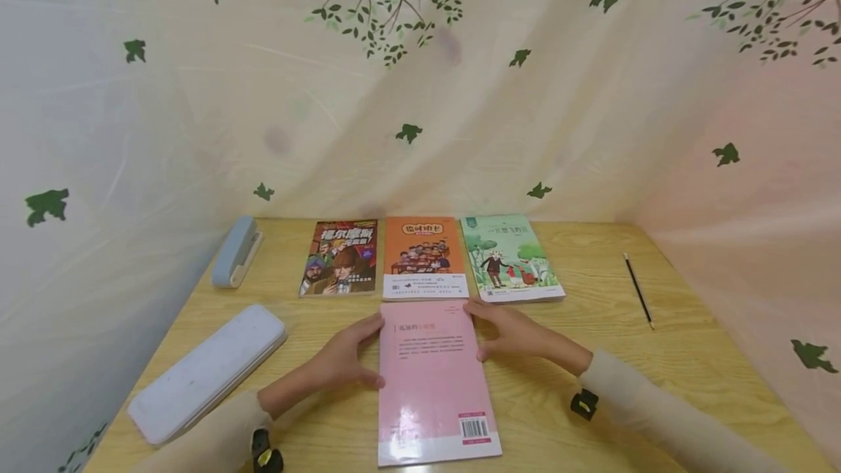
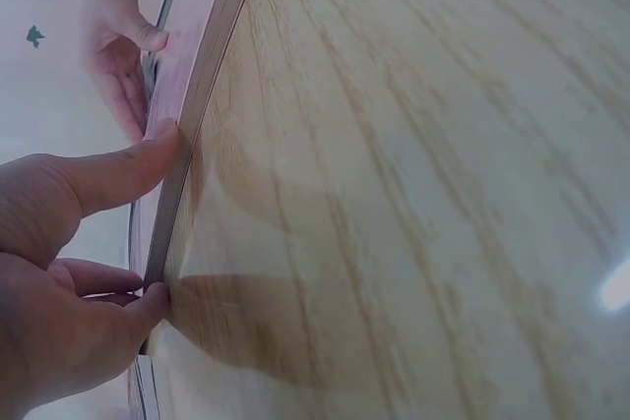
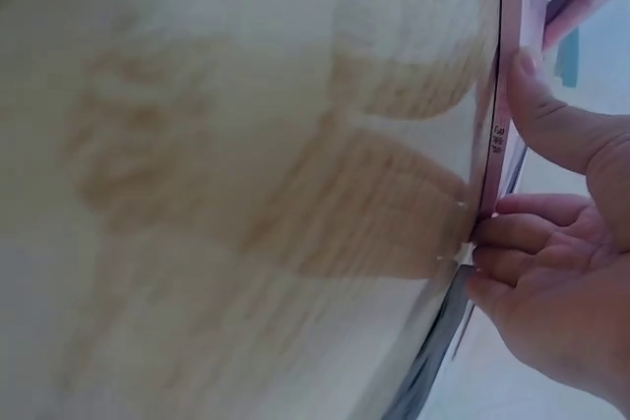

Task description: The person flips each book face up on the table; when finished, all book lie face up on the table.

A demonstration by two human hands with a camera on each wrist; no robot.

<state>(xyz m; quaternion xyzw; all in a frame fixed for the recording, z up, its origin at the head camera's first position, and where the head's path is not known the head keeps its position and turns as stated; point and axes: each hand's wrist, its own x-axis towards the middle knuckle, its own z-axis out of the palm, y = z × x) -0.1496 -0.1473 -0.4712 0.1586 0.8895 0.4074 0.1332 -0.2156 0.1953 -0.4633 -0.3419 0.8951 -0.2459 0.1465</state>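
A pink book (image 1: 427,385) lies back cover up on the table, its barcode near the front right corner. My left hand (image 1: 342,356) is at its left edge, thumb and fingertips spread apart along the side. At the right edge is my right hand (image 1: 519,331), its index finger by the far corner and its thumb lower on the side. The left wrist view shows the left thumb (image 2: 128,169) against the book's thick side. In the right wrist view the right thumb (image 3: 551,115) touches the pink spine, with the other fingers near the corner.
Beyond the pink book lie a comic-style book (image 1: 339,258), an orange book (image 1: 423,258) and a green book (image 1: 512,258) in a row. At left are a white case (image 1: 206,371) and a blue-and-white stapler-like object (image 1: 236,252). A black pencil (image 1: 639,290) lies at right.
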